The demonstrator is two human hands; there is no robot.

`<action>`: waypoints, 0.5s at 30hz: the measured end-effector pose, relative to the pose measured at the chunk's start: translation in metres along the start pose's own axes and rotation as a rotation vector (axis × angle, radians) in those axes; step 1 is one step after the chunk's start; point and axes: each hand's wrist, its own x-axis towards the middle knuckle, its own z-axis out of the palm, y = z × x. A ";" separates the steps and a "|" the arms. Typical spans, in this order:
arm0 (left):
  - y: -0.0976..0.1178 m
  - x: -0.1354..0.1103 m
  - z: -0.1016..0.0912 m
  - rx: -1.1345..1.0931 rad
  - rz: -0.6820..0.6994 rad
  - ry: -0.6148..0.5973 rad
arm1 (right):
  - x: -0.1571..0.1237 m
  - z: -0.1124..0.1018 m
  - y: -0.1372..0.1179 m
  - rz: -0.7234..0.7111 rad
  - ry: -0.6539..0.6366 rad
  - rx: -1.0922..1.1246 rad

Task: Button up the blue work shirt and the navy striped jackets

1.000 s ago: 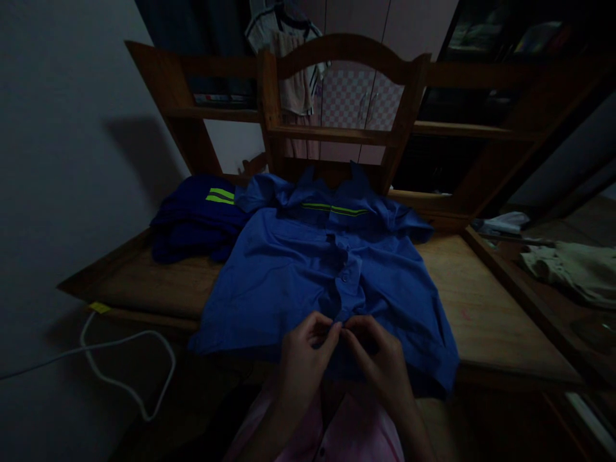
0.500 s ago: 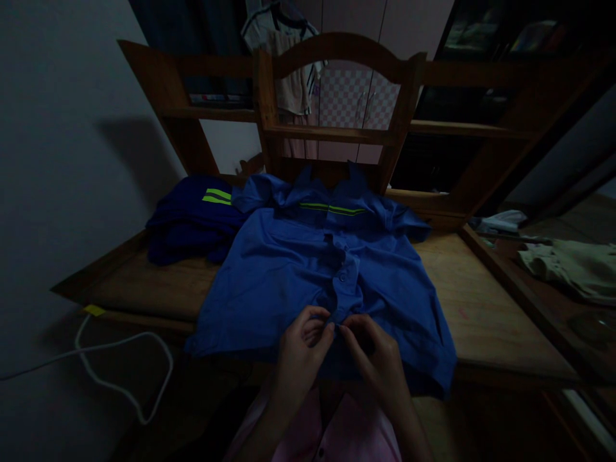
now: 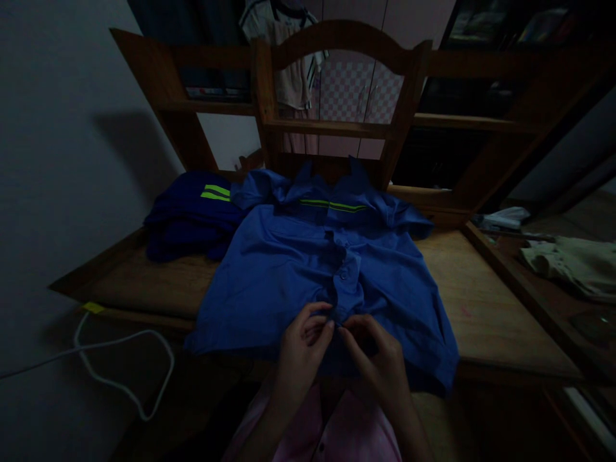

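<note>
A blue work jacket with thin yellow-green stripes lies spread over the wooden desk, its collar toward the back and its hem hanging at the front edge. My left hand pinches the front placket near the hem between thumb and fingers. Close beside it, my right hand pinches the same strip of cloth from the other side. The fingertips almost meet there, and whether a button is between them is hidden. Higher on the placket a button shows.
Dark blue folded clothing with a bright yellow-green stripe lies left of the jacket. A wooden shelf frame rises behind. A white cable loops at the lower left. Pale cloth lies on a surface at right.
The view has tilted slightly. Both hands stay at the same spot on the placket, with only small finger shifts; the jacket lies as before.
</note>
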 end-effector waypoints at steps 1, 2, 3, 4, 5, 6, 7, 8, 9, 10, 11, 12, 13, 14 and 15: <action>0.000 0.000 0.000 0.000 0.001 -0.003 | 0.000 0.000 0.000 0.002 0.005 -0.005; 0.000 0.000 0.000 -0.002 -0.001 -0.009 | 0.000 0.000 0.001 0.001 0.010 -0.012; 0.001 -0.001 0.000 -0.004 -0.003 -0.015 | -0.001 0.000 0.001 -0.003 0.012 -0.019; 0.002 -0.001 0.000 -0.005 -0.003 -0.025 | -0.001 0.000 0.001 -0.010 0.011 -0.026; 0.002 -0.002 0.000 -0.004 0.000 -0.036 | -0.001 0.000 0.001 -0.019 0.005 -0.032; 0.003 -0.002 0.001 0.003 0.005 -0.047 | -0.002 0.000 0.001 -0.030 -0.002 -0.035; 0.003 -0.003 0.001 0.017 0.015 -0.051 | -0.002 0.000 0.001 -0.040 -0.010 -0.038; 0.003 -0.004 0.001 0.038 0.027 -0.049 | -0.003 0.000 0.000 -0.046 -0.017 -0.041; 0.003 -0.005 0.002 0.064 0.040 -0.040 | -0.004 0.000 0.000 -0.048 -0.023 -0.044; 0.002 -0.005 0.003 0.092 0.055 -0.025 | -0.004 0.000 0.000 -0.048 -0.026 -0.048; 0.002 -0.006 0.003 0.120 0.069 -0.009 | -0.005 0.000 -0.001 -0.047 -0.027 -0.051; 0.002 -0.006 0.004 0.148 0.083 0.004 | -0.005 0.001 -0.001 -0.046 -0.030 -0.053; 0.002 -0.007 0.005 0.177 0.098 0.016 | -0.005 0.001 -0.002 -0.045 -0.034 -0.055; 0.002 -0.007 0.005 0.207 0.112 0.022 | -0.006 0.001 -0.002 -0.043 -0.039 -0.056; 0.002 -0.007 0.005 0.242 0.128 0.030 | -0.006 0.002 -0.003 -0.041 -0.043 -0.057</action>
